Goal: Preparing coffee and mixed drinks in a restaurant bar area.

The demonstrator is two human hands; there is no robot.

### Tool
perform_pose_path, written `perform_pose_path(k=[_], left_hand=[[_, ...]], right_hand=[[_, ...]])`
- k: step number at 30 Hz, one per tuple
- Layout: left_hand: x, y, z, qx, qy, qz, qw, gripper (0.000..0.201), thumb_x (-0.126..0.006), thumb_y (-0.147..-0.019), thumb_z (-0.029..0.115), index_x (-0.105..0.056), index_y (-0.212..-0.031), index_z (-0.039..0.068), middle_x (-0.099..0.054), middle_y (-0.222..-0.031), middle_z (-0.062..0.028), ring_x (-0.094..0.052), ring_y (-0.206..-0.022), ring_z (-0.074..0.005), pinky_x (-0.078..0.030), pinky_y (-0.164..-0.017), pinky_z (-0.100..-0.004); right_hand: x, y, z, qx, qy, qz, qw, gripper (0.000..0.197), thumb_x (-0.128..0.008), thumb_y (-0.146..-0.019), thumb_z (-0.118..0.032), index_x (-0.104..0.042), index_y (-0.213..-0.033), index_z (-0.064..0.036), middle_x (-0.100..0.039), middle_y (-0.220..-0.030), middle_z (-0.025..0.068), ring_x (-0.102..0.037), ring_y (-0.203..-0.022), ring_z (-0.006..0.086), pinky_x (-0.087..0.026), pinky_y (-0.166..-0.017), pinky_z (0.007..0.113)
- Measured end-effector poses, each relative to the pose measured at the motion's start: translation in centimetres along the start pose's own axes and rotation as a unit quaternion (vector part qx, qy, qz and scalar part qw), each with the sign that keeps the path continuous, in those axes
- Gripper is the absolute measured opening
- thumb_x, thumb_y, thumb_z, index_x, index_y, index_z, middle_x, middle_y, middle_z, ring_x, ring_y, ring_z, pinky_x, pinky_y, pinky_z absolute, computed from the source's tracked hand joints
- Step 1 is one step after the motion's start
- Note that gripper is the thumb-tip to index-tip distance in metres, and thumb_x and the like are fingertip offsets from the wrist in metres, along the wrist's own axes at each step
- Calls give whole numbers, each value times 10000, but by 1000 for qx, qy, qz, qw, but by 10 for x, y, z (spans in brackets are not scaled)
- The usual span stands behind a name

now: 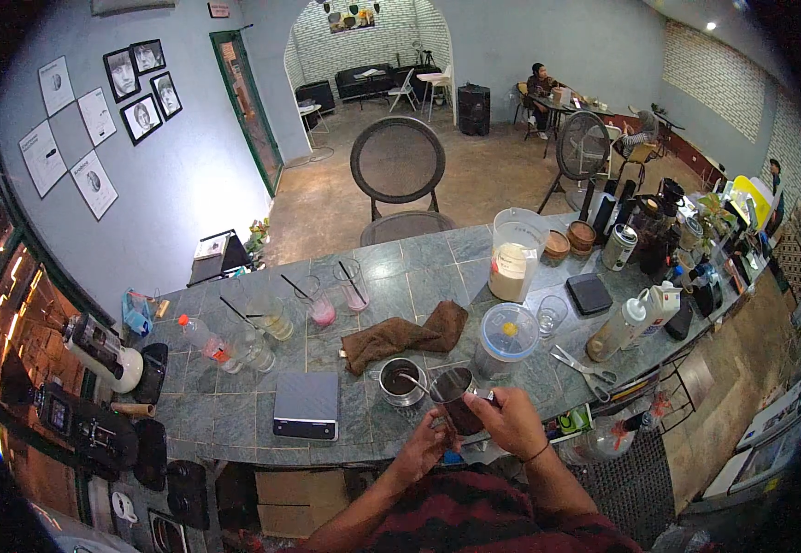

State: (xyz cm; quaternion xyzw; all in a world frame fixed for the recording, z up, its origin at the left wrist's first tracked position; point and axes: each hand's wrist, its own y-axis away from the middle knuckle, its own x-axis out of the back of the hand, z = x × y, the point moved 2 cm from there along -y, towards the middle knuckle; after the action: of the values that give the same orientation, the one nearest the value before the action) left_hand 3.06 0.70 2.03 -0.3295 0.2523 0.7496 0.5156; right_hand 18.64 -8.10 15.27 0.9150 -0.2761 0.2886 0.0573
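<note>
Near side of the grey tiled counter. The worker stands close against it, both hands up at the edge.

Held: a dark, glossy, round-sided pitcher, mouth upward and leaning a little. It is over the counter's front edge, just right of a silvery round metal pot with dark contents.

Right hand: fingers closed around the pitcher's right side, where a handle seems to be; the fingers cover most of it. Left hand: fingers curled against the lower left side. They look to be steadying it, but how tightly they close I cannot tell.

A slim pale streak runs between pot and pitcher; spoon handle or thin stream, cannot tell from here.

Handling, my guess: walls stiff, glass or metal not certain. Moderate weight, more if full; the fill is unclear. The smooth side would turn slippery when wet, and if glass it would chip on the tiles. Best hold: handle for control, a second hand low on the body, fingers off the rim.

Around: crumpled brown cloth behind the pot; flat silver-grey square scale to the left; clear round tub with a blue-rimmed lid just beyond the right hand.
</note>
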Motion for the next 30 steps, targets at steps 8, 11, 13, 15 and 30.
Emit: perform_pose_path(k=[8, 11, 13, 15, 30], left_hand=[[10, -12, -14, 6, 33, -20, 999, 494, -476, -1000, 262, -270, -1419, 101, -570, -1148, -149, -558, -1011, -248, -435, -916, -389], [11, -14, -15, 2, 9, -1, 1000, 462, -391, -1036, 335, -268, -1427, 122, -565, -1161, -141, -555, -1010, -240, -433, -913, -386], [13, -19, -14, 0, 17, -7, 1000, 457, -345, -1049, 375, -270, -1430, 133, -561, -1166, -136, -554, -1008, -235, -432, -911, -385], [18, -23, -11, 26, 38, -1, 999, 470, -294, -1053, 424, -279, -1432, 146, -564, -1160, -130, -553, -1002, -224, -428, -910, -385], [4, -11, -20, 21, 47, -25, 998, 504, -333, -1048, 430, -379, -1408, 79, -574, -1189, -87, -572, -944, -231, -447, -882, -374]], right_hand=[[7, -4, -12, 1, 40, 7, 999, 487, -652, -901, -372, -576, -663, 47, -542, -597, 242, -553, -562, 435, -402, -521, 456], [5, -6, -9, 28, -6, 23, 999, 476, -650, -901, -370, -583, -673, 42, -550, -607, 240, -557, -565, 434, -405, -523, 452], [7, -7, -13, 6, 8, 11, 1000, 465, -646, -904, -369, -588, -680, 35, -555, -614, 236, -559, -569, 430, -407, -524, 447], [5, -7, -16, 14, 18, 11, 1000, 453, -653, -903, -349, -589, -684, 42, -545, -579, 207, -526, -512, 325, -400, -503, 415], [12, 5, -12, 19, 34, 0, 999, 420, -658, -901, -320, -593, -698, 42, -550, -585, 211, -542, -521, 320, -400, -502, 423]])
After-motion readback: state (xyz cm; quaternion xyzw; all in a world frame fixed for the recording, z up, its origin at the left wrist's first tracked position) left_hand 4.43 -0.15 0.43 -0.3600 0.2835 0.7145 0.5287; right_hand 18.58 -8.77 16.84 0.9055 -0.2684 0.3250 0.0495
